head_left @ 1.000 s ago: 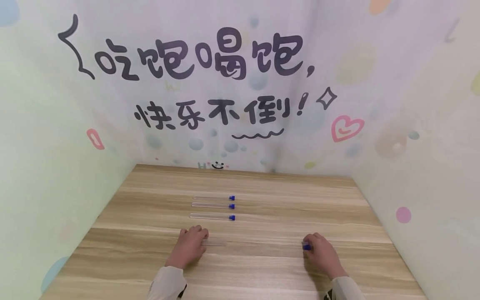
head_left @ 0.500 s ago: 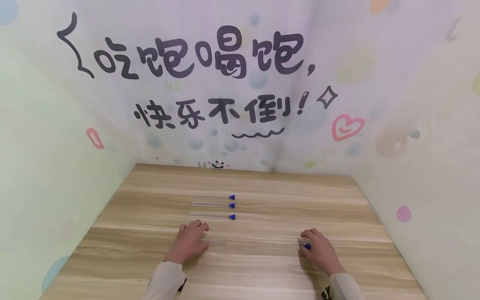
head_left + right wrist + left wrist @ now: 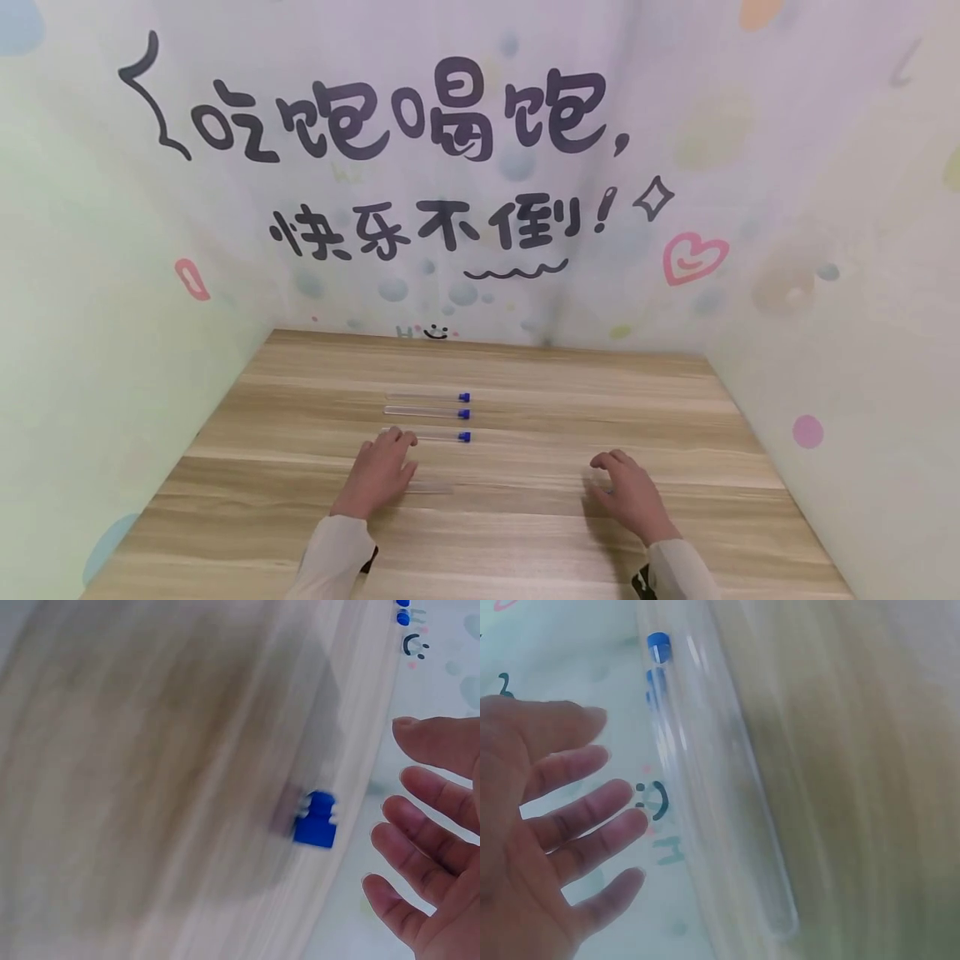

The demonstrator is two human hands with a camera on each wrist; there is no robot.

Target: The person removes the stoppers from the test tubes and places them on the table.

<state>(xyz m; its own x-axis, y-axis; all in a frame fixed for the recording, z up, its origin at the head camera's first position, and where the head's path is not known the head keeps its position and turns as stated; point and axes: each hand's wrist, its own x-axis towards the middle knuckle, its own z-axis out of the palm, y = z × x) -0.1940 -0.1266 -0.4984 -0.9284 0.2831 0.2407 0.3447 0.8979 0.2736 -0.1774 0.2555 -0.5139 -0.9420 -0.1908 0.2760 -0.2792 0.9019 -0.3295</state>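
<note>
A clear uncapped test tube point(image 3: 431, 488) lies on the wooden table, just right of my left hand point(image 3: 377, 477); the left wrist view shows this tube point(image 3: 761, 810) at close range. My left hand point(image 3: 514, 859) has spread, relaxed fingers and holds nothing. At the right, a blue stopper point(image 3: 316, 821) stands on the table, mostly hidden in the head view by my right hand point(image 3: 628, 498). The fingers of the right hand point(image 3: 442, 881) are loosely bent and apart from the stopper. Farther back, a blue-capped test tube point(image 3: 438, 437) is partly covered by the left fingertips.
Two more capped test tubes lie parallel behind it, a middle tube point(image 3: 423, 412) and a rear tube point(image 3: 427, 397), caps to the right. A printed cloth wall point(image 3: 487, 308) stands along the table's point(image 3: 540, 550) back, with others at both sides.
The right hand has let go of the blue stopper, opened and shifted slightly left and up. The left hand has come off the uncapped tube and moved slightly away toward the back.
</note>
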